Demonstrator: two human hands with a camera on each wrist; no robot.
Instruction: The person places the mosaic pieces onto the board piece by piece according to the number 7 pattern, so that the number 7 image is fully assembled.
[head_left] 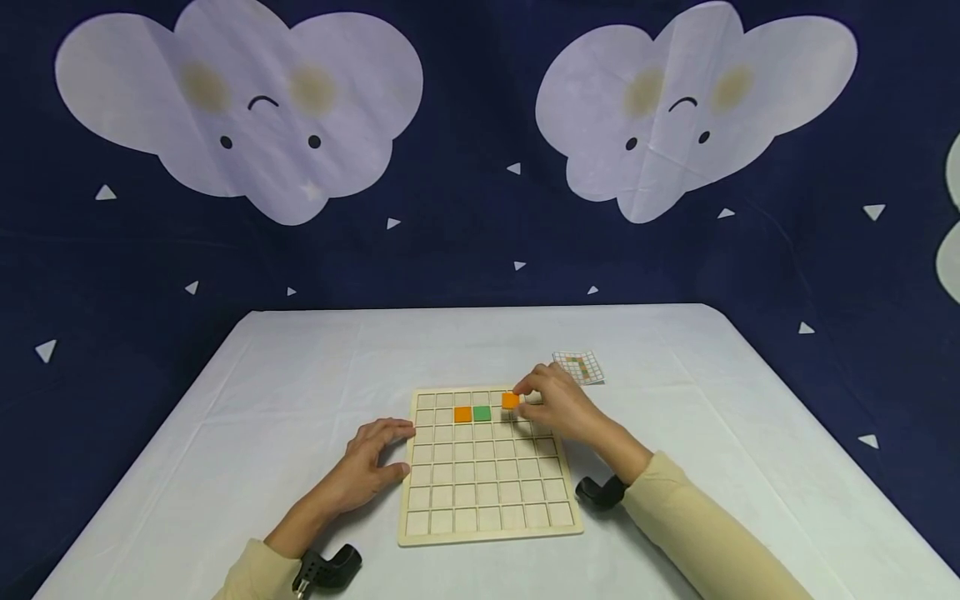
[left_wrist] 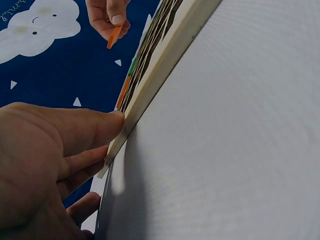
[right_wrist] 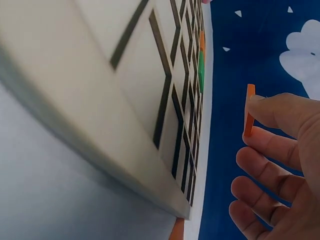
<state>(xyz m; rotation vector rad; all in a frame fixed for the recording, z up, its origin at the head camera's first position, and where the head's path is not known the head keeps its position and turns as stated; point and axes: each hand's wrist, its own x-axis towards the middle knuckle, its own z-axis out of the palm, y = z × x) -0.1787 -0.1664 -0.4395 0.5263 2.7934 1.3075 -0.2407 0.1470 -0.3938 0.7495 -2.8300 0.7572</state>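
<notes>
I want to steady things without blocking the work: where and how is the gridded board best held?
Probably by its left rim, coming from the left, where the left hand touches it. The gridded board lies flat with a straight, bare edge there, while the right hand holds an orange tile over the far right part.

Grid board (head_left: 487,497): pale wood, smooth and matt at the rim. Orange tile (head_left: 510,401) and green tile (head_left: 482,413): smooth faces, material uncertain. Table covering (head_left: 300,367): white matt cloth, lightly creased. Backdrop (head_left: 465,275): cloth, softly wrinkled. Card (head_left: 578,368): printed paper. Sleeve (head_left: 697,525): matt cloth. Wrist device (head_left: 600,493): apparently black plastic.
</notes>
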